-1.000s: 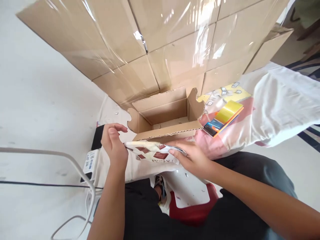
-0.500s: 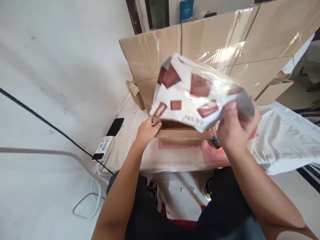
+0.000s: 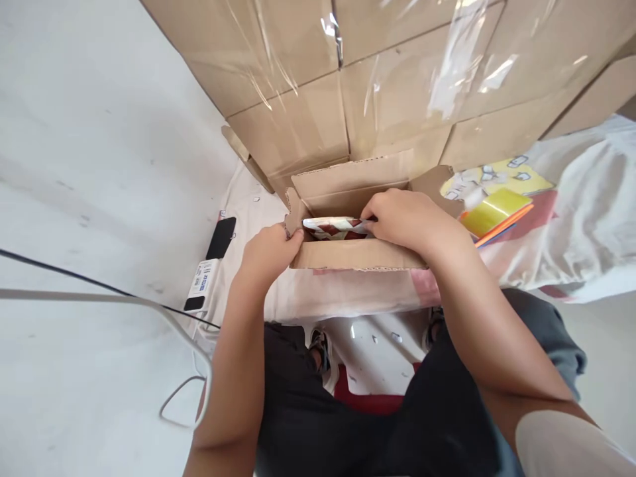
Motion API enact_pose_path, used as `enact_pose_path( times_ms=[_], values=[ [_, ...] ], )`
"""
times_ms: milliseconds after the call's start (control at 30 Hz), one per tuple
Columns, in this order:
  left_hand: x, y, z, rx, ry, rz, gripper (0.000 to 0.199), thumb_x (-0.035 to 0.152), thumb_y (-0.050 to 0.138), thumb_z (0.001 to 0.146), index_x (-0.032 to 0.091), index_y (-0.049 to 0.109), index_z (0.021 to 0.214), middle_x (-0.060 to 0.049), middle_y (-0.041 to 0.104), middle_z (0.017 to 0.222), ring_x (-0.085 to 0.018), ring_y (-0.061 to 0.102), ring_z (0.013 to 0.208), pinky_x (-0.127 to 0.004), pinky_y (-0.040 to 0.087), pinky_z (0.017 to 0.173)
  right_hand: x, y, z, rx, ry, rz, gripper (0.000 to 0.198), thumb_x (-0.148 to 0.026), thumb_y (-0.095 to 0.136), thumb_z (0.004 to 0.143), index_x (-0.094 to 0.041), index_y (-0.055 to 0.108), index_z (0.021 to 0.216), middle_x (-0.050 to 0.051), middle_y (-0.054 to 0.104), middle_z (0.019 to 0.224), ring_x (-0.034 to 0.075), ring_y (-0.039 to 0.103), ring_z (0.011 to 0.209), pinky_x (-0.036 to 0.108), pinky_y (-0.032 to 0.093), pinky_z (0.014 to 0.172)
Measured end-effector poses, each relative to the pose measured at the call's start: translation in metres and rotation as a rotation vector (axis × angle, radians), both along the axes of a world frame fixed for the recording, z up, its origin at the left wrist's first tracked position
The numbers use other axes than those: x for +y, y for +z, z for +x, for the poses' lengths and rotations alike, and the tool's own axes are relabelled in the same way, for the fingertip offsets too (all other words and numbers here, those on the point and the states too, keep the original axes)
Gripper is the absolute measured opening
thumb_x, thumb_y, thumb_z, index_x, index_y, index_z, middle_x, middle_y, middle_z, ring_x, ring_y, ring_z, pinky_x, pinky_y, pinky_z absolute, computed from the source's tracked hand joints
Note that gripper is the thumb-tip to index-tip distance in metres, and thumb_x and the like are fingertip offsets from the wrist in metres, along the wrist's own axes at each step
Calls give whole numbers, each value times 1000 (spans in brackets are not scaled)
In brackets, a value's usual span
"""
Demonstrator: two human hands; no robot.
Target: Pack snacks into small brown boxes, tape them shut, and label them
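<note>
An open cardboard box (image 3: 348,255) with its flaps up sits on the cloth-covered table in front of me. Inside it, seen edge-on, is a white package with red-brown patches (image 3: 335,227). My right hand (image 3: 400,215) reaches into the box, its fingers closed on the package's right end; the fingertips are partly hidden. My left hand (image 3: 272,250) grips the box's left end flap between thumb and fingers. The box's floor is mostly out of sight behind the package and front flap.
A large wall of taped cardboard (image 3: 397,86) stands behind the box. To the right lie a yellow tape roll (image 3: 499,211) and an orange-edged item (image 3: 507,225). A black phone-like slab (image 3: 221,238) and a white power strip (image 3: 203,278) lie by the left wall.
My right hand has lowered the package from above the box down into it. The left hand stays at the box's left end. The view has tilted downward.
</note>
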State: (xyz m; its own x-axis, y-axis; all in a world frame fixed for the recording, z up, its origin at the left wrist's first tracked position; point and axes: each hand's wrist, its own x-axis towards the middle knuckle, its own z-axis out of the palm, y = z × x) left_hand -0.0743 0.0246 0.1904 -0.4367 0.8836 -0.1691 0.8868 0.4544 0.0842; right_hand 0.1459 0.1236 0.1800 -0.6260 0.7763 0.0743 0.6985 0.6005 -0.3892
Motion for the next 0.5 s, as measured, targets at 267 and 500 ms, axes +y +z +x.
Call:
enact_pose_path(
  times_ms=[267,500],
  values=[
    [-8,-1,3,33,-210,143,74,40,40,98,26,16,166,-15,61,144,-39,60,127,-51,47,101,-28,32,53,378,-84,192,15,-32,66,92,-23,77,98,7,74,103,36,62,119,60,36,113],
    [-16,16,11,-109,-233,15,81,59,51,93,33,23,164,-9,59,149,-35,62,127,-43,49,100,-15,-29,52,1120,-142,-87,40,-64,56,95,-26,66,104,5,72,101,25,73,98,43,60,90]
  ],
)
